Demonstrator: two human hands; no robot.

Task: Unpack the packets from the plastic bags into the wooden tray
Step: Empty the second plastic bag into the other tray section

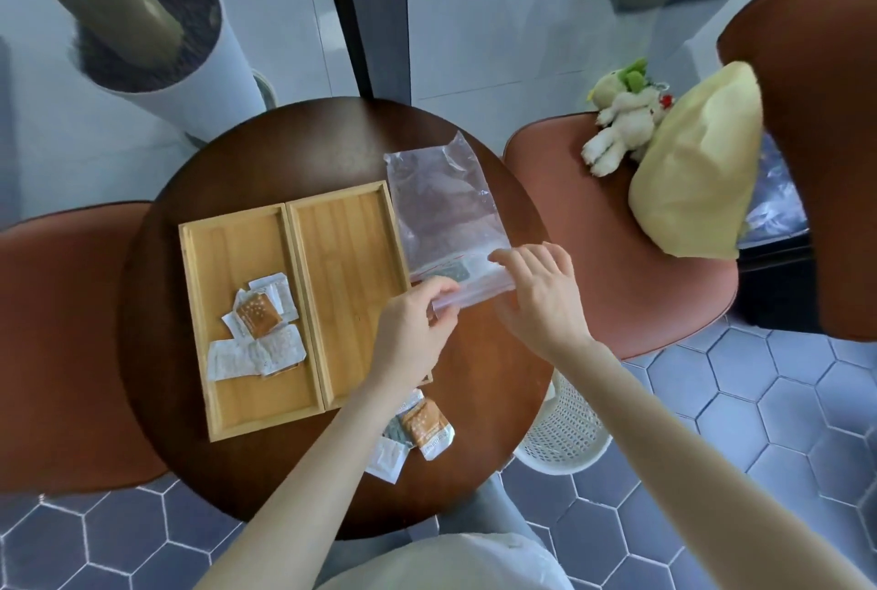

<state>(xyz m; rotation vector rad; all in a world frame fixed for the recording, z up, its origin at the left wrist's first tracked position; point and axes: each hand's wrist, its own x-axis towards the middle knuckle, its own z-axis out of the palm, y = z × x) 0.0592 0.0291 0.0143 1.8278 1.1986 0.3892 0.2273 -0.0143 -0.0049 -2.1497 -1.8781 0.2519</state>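
A clear zip plastic bag (443, 205) lies flat on the round dark table (265, 143), right of the wooden tray (349, 266). My left hand (417, 328) pinches the bag's near zip edge. My right hand (541, 295) holds the same edge further right, fingers on top. A greenish packet shows through the bag near the zip. The tray has two compartments: the left one (218, 247) holds several white and orange packets (258, 328), the right one is bare. More packets (417, 430) lie on the table beside my left forearm.
Brown chairs stand left (57, 328) and right (617, 219) of the table. The right chair carries a yellow pillow (697, 162) and a plush toy (621, 119). A white basket (564, 428) sits under the table's right edge. A white planter (156, 43) stands at the back left.
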